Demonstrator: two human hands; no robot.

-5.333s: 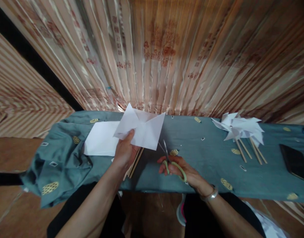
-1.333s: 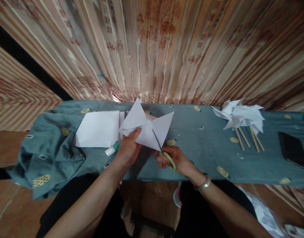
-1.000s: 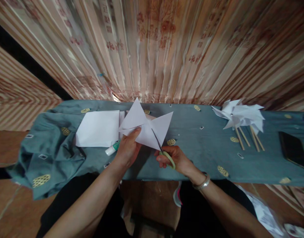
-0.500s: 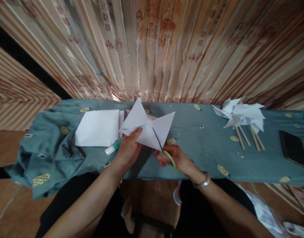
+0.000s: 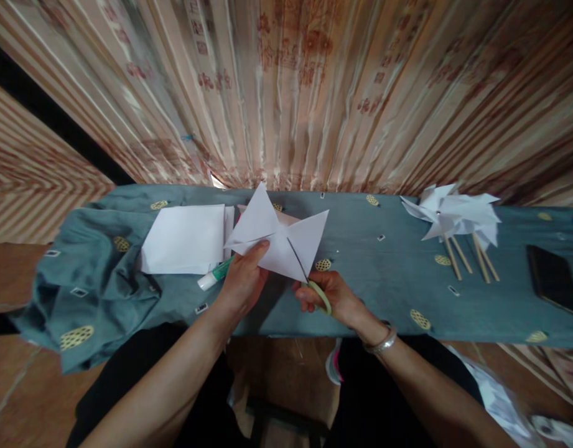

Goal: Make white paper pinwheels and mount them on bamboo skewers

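A square of white paper [image 5: 286, 252], cut inward from its corners, is pinched by my left hand [image 5: 243, 274], the thumb lying on its front near the middle. My right hand [image 5: 330, 294] has its fingers in the light green handles of a pair of scissors [image 5: 320, 297]. The dark blades lie along the slit in the paper's lower right part, pointing toward its centre. Beside my left hand a green and white glue stick [image 5: 216, 274] lies on the cloth. A stack of white paper [image 5: 186, 239] is left of it.
Several paper pinwheels [image 5: 454, 214] on wooden sticks lie to the right on the grey-green cloth [image 5: 370, 280]. A black phone [image 5: 554, 278] is farther right. Behind the table hangs a patterned curtain [image 5: 295, 93]. A plastic bag [image 5: 498, 398] is on the floor at lower right.
The scissor blades look more closed along the slit, with the handles nearly unmoved. My left hand and the paper have stayed in almost the same place.
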